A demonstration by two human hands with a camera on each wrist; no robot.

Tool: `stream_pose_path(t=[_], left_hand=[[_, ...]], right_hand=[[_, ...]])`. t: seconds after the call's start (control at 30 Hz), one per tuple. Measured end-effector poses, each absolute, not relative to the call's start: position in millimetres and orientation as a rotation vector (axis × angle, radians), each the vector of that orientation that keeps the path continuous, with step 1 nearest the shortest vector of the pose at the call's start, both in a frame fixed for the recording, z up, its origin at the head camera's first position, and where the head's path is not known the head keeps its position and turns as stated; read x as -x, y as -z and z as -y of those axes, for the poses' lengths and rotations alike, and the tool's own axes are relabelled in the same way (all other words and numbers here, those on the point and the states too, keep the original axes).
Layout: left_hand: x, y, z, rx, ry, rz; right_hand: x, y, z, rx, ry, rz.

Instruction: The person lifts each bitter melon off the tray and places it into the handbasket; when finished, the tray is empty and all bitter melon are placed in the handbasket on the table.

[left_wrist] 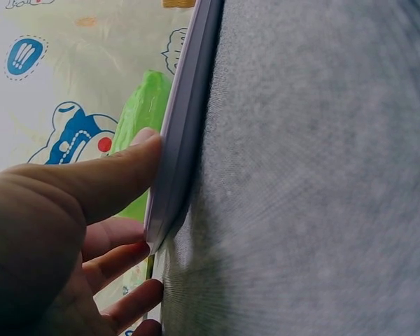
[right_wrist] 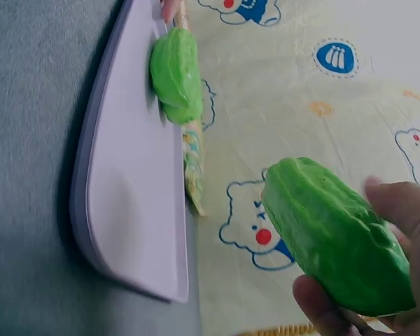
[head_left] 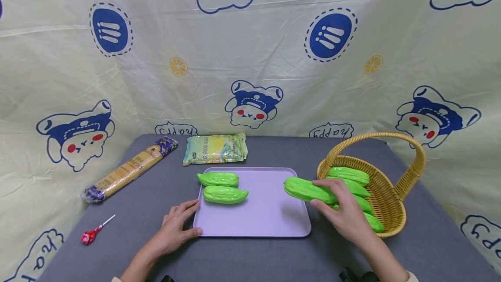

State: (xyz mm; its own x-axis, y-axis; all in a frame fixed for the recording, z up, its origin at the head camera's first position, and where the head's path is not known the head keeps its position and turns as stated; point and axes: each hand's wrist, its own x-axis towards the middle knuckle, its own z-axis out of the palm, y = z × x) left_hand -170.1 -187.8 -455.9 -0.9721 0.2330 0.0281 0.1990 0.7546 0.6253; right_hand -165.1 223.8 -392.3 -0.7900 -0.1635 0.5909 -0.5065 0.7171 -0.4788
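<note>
My right hand [head_left: 346, 212] holds a bright green bitter melon [head_left: 307, 189] between thumb and fingers, above the right side of a lilac tray [head_left: 270, 216]. In the right wrist view this bitter melon [right_wrist: 336, 241] is tilted and apart from the tray. Two more bitter melons [head_left: 225, 195] lie side by side at the tray's left end. My left hand [head_left: 174, 229] touches the tray's near left corner, its fingers spread along the edge; the left wrist view has the thumb [left_wrist: 119, 168] against the rim. Several bitter melons [head_left: 348, 174] lie in a wicker basket [head_left: 393, 212], partly behind my right hand.
Behind the tray lies a green-yellow soft packet [head_left: 215, 149]. A long yellow and blue package [head_left: 131, 169] lies at the left, with a red lollipop [head_left: 90, 235] nearer the front. The basket's tall handle [head_left: 375, 135] arches up at the right. A printed curtain hangs behind the grey table.
</note>
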Motion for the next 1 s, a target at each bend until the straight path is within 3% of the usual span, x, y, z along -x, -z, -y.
stream_pose_path(t=[1.0], left_hand=[[170.3,455.2,188.0,-0.353,-1.023,-2.881]], right_hand=[[139.7,390.9,-306.4,-0.034,-0.695,2.402]])
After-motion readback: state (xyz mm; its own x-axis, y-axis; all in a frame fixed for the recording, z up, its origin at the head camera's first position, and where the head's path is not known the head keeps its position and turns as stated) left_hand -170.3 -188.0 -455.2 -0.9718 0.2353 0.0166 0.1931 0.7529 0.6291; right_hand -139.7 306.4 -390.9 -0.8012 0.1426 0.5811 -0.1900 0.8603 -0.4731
